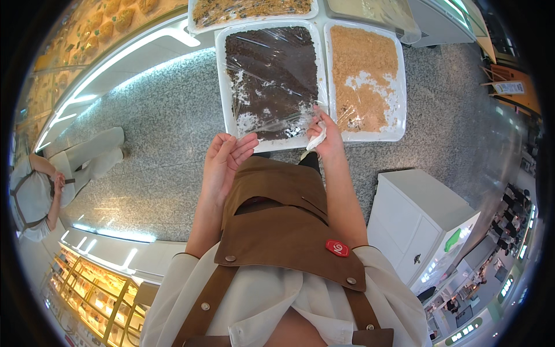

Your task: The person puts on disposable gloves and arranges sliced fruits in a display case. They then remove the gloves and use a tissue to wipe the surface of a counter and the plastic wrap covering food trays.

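A white tray (222, 86) of dark brown crumbs, covered with clear plastic film, lies before me. My left hand (232, 149) is at its near left corner, fingertips together; whether they pinch the film's edge is hard to tell. Over the near right part of that tray, my right hand (324, 132) holds a crumpled white tissue (317, 138) in its curled fingers, with the fingertips at the film. Just to the right sits a second white tray (401, 95) with light brown crumbs, also under film. White patches show through the crumbs in both.
Beyond are a film-covered tray of golden crumbs (256, 11) and another covered container (368, 13). A lit bread display (104, 26) stands at the left, where a person in an apron (39, 191) stands. A white cabinet (403, 217) is at the right, on the stone floor (164, 130).
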Tool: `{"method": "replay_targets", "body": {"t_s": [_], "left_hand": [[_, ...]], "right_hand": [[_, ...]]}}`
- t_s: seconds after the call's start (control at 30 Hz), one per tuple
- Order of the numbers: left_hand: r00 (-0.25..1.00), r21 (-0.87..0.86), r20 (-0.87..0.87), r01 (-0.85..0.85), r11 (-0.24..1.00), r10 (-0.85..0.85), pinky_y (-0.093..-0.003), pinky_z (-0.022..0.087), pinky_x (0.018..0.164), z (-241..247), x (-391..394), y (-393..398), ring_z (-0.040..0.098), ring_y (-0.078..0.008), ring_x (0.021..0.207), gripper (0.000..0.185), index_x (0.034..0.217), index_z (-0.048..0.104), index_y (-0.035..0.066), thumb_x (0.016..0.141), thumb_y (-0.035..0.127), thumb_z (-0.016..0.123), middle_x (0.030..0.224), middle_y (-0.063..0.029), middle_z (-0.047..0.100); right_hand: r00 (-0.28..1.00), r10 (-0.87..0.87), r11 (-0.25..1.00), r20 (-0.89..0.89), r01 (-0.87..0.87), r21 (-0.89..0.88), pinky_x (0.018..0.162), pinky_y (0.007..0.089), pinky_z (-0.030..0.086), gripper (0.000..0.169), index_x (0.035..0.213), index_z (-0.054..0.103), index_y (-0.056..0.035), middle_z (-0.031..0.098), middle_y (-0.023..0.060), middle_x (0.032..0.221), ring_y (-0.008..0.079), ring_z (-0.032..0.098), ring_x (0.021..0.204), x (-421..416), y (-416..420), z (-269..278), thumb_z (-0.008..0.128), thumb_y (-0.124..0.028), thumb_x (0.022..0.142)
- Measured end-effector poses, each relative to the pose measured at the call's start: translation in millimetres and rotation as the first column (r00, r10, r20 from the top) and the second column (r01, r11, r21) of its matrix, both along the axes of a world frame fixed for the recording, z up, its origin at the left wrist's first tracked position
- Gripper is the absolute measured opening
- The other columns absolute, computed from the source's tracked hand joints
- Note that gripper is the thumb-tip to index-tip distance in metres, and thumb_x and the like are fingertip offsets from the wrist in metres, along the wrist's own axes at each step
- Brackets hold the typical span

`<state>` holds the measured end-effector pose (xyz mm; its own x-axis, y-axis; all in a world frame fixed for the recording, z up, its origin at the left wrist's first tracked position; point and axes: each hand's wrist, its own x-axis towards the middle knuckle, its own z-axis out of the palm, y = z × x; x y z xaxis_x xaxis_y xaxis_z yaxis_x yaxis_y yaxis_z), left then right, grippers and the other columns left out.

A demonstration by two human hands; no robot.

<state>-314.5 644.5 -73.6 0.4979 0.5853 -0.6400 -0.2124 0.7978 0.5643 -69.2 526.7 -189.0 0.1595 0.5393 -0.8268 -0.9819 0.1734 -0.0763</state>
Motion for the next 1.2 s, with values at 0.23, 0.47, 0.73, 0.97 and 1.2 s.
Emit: {"method": "replay_targets", "body": {"t_s": [0.23,0.47,0.73,0.97,1.2], "left_hand": [[1.000,0.008,-0.005,0.005,1.000,-0.005,-0.0330,0.056,0.086,-4,-1,-1,0.067,-0.0272,0.101,0.008,0.095,0.048,0.008,0.100,0.010,0.044,0.114,-0.0270,0.063],[0.994,0.088,-0.108,0.045,0.995,-0.036,-0.0328,0.056,0.084,-15,-8,-3,0.068,-0.0262,0.098,0.006,0.096,0.047,0.007,0.100,0.011,0.046,0.109,-0.0250,0.065],[0.996,0.085,-0.077,0.052,0.995,-0.046,-0.0331,0.055,0.085,-13,-9,-3,0.068,-0.0262,0.097,0.005,0.096,0.048,0.007,0.099,0.011,0.047,0.106,-0.0235,0.065],[0.994,0.084,-0.098,0.052,0.995,-0.044,-0.0330,0.055,0.085,-10,-7,-1,0.068,-0.0260,0.097,0.005,0.096,0.048,0.008,0.099,0.011,0.047,0.105,-0.0228,0.066],[0.994,0.084,-0.095,0.058,0.995,-0.050,-0.0335,0.055,0.086,-11,-6,-1,0.068,-0.0263,0.097,0.005,0.096,0.048,0.007,0.099,0.011,0.047,0.106,-0.0240,0.065]], "right_hand": [[0.973,0.134,0.969,0.190,-0.088,-0.231,0.041,0.0216,0.030,0.009,0.095,0.059,-0.0066,0.049,0.0009,0.071,0.0072,0.037,0.048,1,5,-13,0.063,-0.012,0.088],[0.864,0.290,0.906,0.412,-0.108,-0.410,0.040,0.0244,0.032,0.006,0.093,0.059,-0.0060,0.060,0.0061,0.073,0.0073,0.041,0.046,-4,-3,-3,0.061,-0.010,0.088],[0.961,0.225,0.959,0.161,-0.190,-0.210,0.041,0.0223,0.029,0.020,0.107,0.060,-0.0007,0.048,0.0010,0.065,0.0073,0.034,0.046,-5,3,1,0.053,-0.016,0.096],[0.987,0.160,0.987,-0.011,-0.161,-0.023,0.042,0.0223,0.028,0.027,0.111,0.058,-0.0001,0.047,0.0018,0.064,0.0093,0.034,0.045,0,-1,1,0.051,-0.022,0.097],[0.985,0.161,0.987,-0.064,-0.159,0.039,0.040,0.0250,0.030,0.020,0.091,0.056,-0.0054,0.051,0.0041,0.066,0.0112,0.038,0.045,4,-1,0,0.055,-0.025,0.095]]}}
